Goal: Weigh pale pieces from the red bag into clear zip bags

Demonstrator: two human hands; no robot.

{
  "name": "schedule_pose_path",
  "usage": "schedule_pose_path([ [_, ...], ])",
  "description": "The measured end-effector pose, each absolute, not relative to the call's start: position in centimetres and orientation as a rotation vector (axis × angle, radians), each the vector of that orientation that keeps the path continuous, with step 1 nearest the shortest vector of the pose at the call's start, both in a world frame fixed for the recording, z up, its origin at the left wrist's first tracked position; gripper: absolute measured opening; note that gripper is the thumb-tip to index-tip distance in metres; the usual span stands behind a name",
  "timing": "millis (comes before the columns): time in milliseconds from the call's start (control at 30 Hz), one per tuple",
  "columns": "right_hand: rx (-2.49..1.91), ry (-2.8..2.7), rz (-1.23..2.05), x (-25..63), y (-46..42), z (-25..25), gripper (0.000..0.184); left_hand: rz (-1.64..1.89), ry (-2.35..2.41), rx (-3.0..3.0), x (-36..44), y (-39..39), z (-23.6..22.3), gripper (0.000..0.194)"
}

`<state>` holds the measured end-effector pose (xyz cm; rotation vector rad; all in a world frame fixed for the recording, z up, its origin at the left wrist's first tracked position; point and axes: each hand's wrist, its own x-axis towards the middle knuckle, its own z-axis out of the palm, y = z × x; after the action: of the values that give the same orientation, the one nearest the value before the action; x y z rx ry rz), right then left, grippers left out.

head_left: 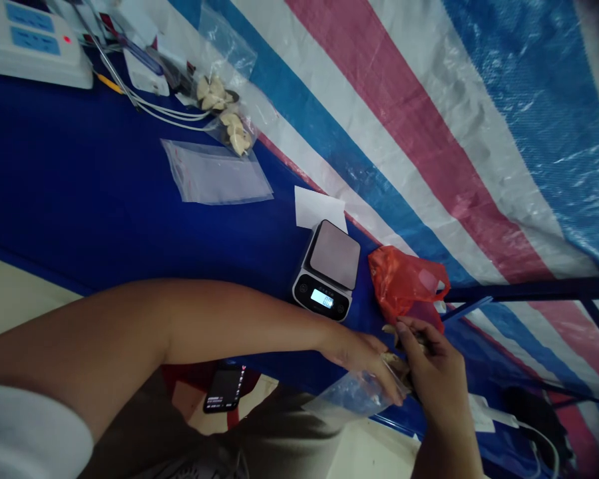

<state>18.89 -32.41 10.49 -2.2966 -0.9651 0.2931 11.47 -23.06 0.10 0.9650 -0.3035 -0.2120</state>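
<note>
My left hand point(364, 356) holds a small clear plastic bag point(349, 396) by its mouth, at the near edge of the blue table point(80, 193). My right hand point(436, 372) pinches a few pale dried slices point(392, 329) right at the bag's opening, next to a red plastic bag point(404, 279). A small digital scale point(328, 269) with a lit display stands just beyond my left hand; its pan is bare.
Flat clear zip bags point(214, 173) lie farther back, and two filled bags of pale slices point(227, 113) sit beyond them near white cables. A white power strip point(30, 40) is at the far left corner. A phone point(224, 389) rests on my lap. A striped tarp point(429, 100) hangs on the right.
</note>
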Motion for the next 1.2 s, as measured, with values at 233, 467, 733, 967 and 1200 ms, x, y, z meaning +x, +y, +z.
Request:
schedule_pose_path([
  [233,-2.335,-1.053,0.294,19.7,-32.1,10.9,0.048,-0.403,-0.186,0.898,10.8,-22.9,0.5,0.055],
  [467,-2.301,-1.123,0.383,19.2,-31.2,10.6,0.045,-0.397,-0.211,0.914,11.2,-22.8,0.4,0.043],
  [733,-2.314,-1.231,0.263,19.4,-30.8,10.7,0.039,-0.423,-0.333,0.955,10.8,-22.3,0.9,0.055],
  [967,-2.208,-1.425,0.471,19.2,-30.7,11.0,0.029,-0.405,-0.395,0.903,11.0,-22.5,0.6,0.052],
  [1200,-2.194,-1.497,0.412,18.9,-30.7,11.2,0.025,-0.420,-0.315,0.812,11.2,-22.5,0.6,0.051],
])
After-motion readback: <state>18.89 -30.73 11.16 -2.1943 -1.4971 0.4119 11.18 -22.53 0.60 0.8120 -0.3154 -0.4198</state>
